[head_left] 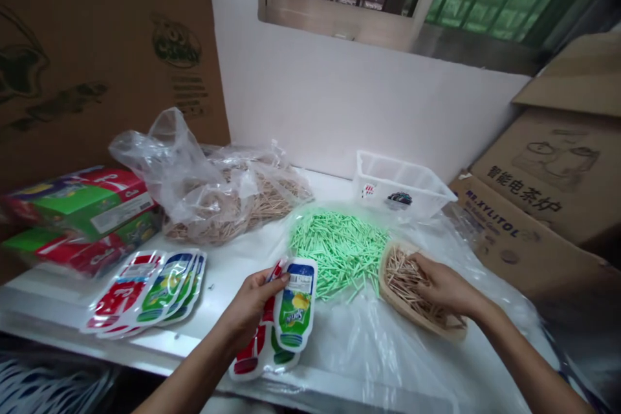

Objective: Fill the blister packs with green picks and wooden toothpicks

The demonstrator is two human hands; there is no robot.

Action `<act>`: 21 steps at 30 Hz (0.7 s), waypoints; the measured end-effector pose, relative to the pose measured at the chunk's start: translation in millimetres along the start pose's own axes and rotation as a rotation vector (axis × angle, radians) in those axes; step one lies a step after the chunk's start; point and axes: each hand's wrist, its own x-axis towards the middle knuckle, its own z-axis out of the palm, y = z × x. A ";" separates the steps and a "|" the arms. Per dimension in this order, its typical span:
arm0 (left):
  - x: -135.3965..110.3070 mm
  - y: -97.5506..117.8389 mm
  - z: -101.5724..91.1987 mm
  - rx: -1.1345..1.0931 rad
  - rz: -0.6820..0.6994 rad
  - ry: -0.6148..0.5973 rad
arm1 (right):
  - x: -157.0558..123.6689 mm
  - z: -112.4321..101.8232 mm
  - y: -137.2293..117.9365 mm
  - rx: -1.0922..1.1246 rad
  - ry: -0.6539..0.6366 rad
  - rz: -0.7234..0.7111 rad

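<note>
My left hand (259,294) pinches bottle-shaped candy packets near the table's front. The foremost packet (295,307) is green and blue with a Sprite print, and a red one sits edge-on behind it. Just below, a red packet (250,356) and a green one partly overlap; whether they are held or lying there I cannot tell. My right hand (444,284) reaches into a tan oval basket (412,318) of thin brown sticks (405,272). Its fingers are curled on the sticks, with the fingertips partly hidden. A pile of light green sticks (337,249) lies between my hands.
Stacked packets (160,291) lie at left, before red-green display boxes (97,207). A clear plastic bag (208,187) covers more brown sticks. A white plastic bin (402,184) stands by the wall. Cardboard boxes (543,207) flank the right, a large carton (111,45) the left. Plastic sheeting (378,349) covers the table's right side.
</note>
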 end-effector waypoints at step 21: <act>16.8 -12.9 39.2 0.102 0.087 -0.074 | 43.9 21.9 -24.8 -0.382 -0.238 0.163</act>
